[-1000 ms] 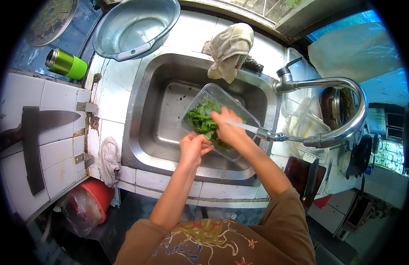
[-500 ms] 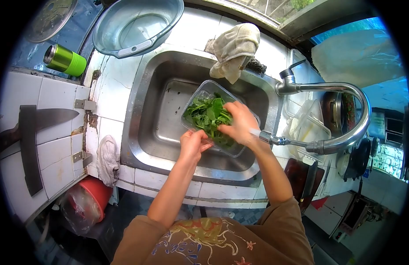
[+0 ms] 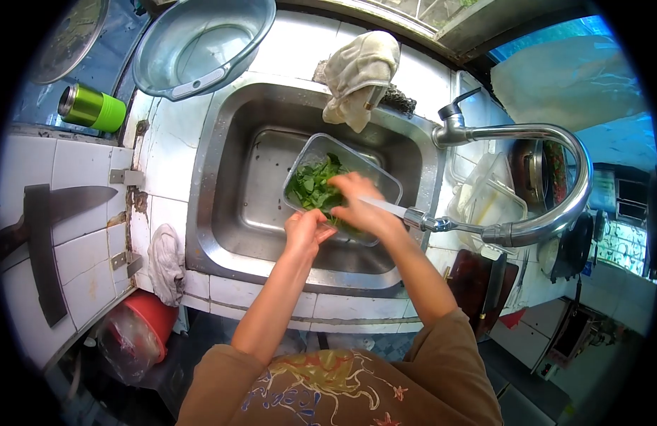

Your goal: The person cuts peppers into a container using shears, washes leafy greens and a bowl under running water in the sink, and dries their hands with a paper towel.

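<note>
A clear plastic container [image 3: 392, 186] stands tilted to one side in the steel sink, with leafy greens [image 3: 316, 183] gathered in its left part. My left hand [image 3: 307, 231] is closed at the container's near left edge, fingers pinched on the rim. Over the greens, my right hand [image 3: 362, 206] is curled with its fingertips among the leaves; what lies under its palm is hidden. Water streams from the faucet spout [image 3: 417, 219] onto the back of my right hand.
The steel sink [image 3: 254, 206] surrounds the container. A curved faucet [image 3: 541, 133] arches in from the right. A cloth [image 3: 360, 71] hangs at the back rim, and a blue-grey basin [image 3: 208, 53] sits back left. Knives hang at left; a cleaver [image 3: 493, 284] lies on a board at right.
My right hand has shifted over the greens, and the leaves are now more bunched toward the container's left. Water spreads more visibly across that hand. The whole view has moved slightly.
</note>
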### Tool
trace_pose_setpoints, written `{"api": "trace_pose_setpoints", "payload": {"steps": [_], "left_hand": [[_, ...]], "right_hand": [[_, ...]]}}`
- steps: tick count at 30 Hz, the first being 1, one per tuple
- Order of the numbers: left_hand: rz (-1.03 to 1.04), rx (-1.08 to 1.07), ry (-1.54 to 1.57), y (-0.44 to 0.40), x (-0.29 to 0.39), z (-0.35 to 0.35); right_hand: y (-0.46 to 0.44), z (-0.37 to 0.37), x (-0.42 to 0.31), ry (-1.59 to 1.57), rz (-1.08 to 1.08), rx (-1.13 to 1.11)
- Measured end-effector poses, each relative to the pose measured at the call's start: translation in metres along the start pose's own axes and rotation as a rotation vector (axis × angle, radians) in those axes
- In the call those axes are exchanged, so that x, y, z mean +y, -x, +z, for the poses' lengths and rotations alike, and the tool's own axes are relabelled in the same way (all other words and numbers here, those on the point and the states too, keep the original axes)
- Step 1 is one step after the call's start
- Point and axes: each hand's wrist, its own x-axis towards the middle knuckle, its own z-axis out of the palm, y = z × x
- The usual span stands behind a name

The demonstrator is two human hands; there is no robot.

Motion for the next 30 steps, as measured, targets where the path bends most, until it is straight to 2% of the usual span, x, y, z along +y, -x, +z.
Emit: {"api": "trace_pose_setpoints", "payload": {"steps": [2,3,4,7,8,10,12,14,18,21,26,29,30], "left_hand": [[0.020,0.001,-0.012,0.008,-0.004,0.006],[0.042,0.002,-0.026,0.011,-0.006,0.008],[0.045,0.003,-0.033,0.010,-0.008,0.005],[0.075,-0.015,-0.072,0.002,-0.007,-0.001],[0.066,-0.001,-0.087,-0.002,-0.005,-0.001],[0.050,0.018,-0.098,-0.007,-0.004,-0.005],[0.025,-0.051,-0.076,-0.021,-0.004,-0.005],[0.024,-0.030,-0.051,-0.032,-0.005,-0.001],[0.017,0.006,-0.158,-0.048,-0.005,0.003],[0.006,0.021,-0.218,-0.060,-0.004,-0.002],[-0.003,0.045,-0.339,-0.052,-0.005,-0.007],[-0.079,0.105,-0.307,-0.059,-0.013,-0.011],[0.110,0.294,-0.543,-0.058,-0.014,-0.010]], "right_hand": [[-0.009,0.029,-0.001,0.134,0.008,-0.160],[-0.014,0.043,0.004,0.279,-0.067,-0.151],[-0.018,0.048,0.010,0.274,-0.065,-0.144],[-0.033,0.041,0.010,0.297,0.039,0.029],[-0.031,0.035,0.008,0.294,0.041,0.024],[-0.022,0.014,-0.001,0.124,0.172,0.109],[-0.011,0.003,-0.007,0.058,0.186,0.142],[-0.004,0.005,-0.002,-0.058,0.123,0.383],[0.007,0.000,0.007,-0.100,0.075,0.415],[0.014,-0.006,0.003,-0.255,0.152,0.416],[0.018,-0.005,0.004,-0.501,0.056,0.463],[0.014,0.014,0.013,-0.490,0.015,0.430],[0.017,0.014,0.012,-0.492,0.013,0.435]]}}
